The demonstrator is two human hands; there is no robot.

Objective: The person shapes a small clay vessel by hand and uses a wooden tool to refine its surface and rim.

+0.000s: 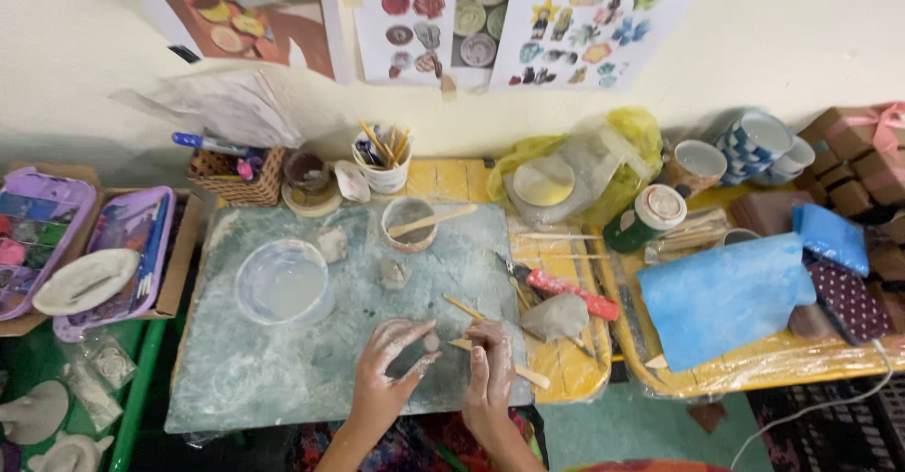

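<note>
Left hand (391,364) clay-smeared, grip pinched a small grey clay piece (432,342) | right hand (490,368) beside it, grip closed on a wooden modelling stick (500,361) | clay piece sat between both hands, low over the grey work mat (283,368) on the counter | clear water bowl (283,281) well apart, up-left.

A pottery craft workshop. Grey clay lumps (556,316) lie by a clay-smeared grey work board (283,368) on the desk (566,378). Purple paint palettes (38,231) and a white cup of brushes (383,163) stand nearby, under pinned sheets of ceramic pictures (452,19).

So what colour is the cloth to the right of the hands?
Light blue cloth, lying over the yellow table; the head view shows it.
</note>
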